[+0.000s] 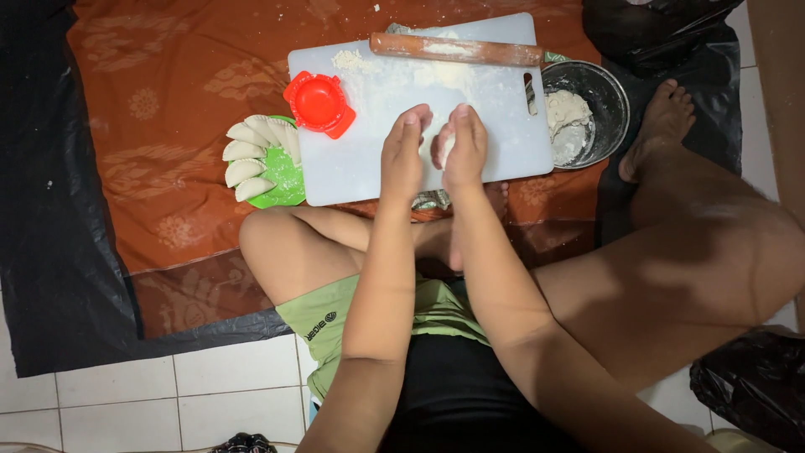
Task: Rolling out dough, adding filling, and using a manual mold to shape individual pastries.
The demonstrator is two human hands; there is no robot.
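Here, nearest the camera, a person sits cross-legged on the floor, forearms reaching out over a white plastic cutting board (pixel 360 168). The left hand (pixel 404 151) and right hand (pixel 463 144) are cupped together, pressing a small pale lump of dough (pixel 444 147) between them just above the board. To the left, a green plate (pixel 285 180) already carries four folded, crimped dumplings (pixel 247 155), so several pieces look finished. A red round dumpling press (pixel 319 102) lies open on the board's corner. Farther off, a wooden rolling pin (pixel 457 49) rests across the floured far edge, and a dark metal bowl (pixel 605 96) holds more dough, so work seems left.
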